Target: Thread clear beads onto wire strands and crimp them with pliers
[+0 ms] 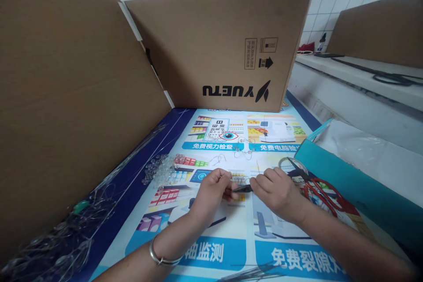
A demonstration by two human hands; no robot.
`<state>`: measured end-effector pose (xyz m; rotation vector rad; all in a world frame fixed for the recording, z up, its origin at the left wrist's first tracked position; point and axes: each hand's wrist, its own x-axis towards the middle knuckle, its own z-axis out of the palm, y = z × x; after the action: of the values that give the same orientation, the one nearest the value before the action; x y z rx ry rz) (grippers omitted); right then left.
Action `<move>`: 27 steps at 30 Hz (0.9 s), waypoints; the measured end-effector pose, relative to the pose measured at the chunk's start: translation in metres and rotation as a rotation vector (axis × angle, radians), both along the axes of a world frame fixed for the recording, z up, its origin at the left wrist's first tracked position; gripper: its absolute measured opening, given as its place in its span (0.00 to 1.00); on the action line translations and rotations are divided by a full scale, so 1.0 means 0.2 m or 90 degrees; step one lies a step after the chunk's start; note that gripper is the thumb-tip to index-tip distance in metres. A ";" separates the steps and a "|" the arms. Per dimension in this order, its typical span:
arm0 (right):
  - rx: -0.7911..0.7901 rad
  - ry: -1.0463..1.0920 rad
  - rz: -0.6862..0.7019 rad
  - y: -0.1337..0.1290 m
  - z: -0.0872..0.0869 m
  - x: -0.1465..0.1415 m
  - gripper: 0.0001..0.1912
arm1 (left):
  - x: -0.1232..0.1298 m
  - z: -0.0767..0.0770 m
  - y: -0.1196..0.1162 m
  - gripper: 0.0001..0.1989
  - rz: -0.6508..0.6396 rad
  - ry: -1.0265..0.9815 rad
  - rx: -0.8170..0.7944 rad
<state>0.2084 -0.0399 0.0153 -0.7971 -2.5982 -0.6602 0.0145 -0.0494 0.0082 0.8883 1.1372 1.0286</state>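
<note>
My left hand [216,189], with a metal bangle on its wrist, is closed in a pinch on a thin wire [238,179] in front of me. My right hand [277,193] is wrapped round a pair of pliers [243,189]. Their dark, narrow jaws point left and reach the left fingertips; the handles are hidden in my palm. Just beyond my hands, a few wire loops with clear beads [244,147] lie on the printed mat [249,224]. A pile of clear beads [161,169] sits to the left of my left hand.
Red-handled scissors [319,187] and a roll of tape [284,164] lie beside a teal box [350,176] on the right. Cardboard panels [211,44] stand at the back and left. Tangled wire pieces [66,238] lie at left, straight wires [253,273] at the front edge.
</note>
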 end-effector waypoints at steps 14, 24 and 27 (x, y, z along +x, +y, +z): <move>-0.309 0.039 -0.138 0.00 -0.01 -0.04 0.11 | -0.03 -0.02 0.02 0.08 -0.028 0.082 0.167; -0.555 0.128 -0.160 0.00 0.05 -0.05 0.10 | -0.03 0.00 0.02 0.07 -0.051 0.107 0.223; -0.617 0.158 -0.155 0.01 0.03 -0.03 0.14 | -0.04 0.00 0.02 0.07 -0.064 0.119 0.233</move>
<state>0.2023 -0.0384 0.0222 -1.3529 -2.5149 0.6946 0.0073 -0.0457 0.0079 1.3437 1.0614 1.1059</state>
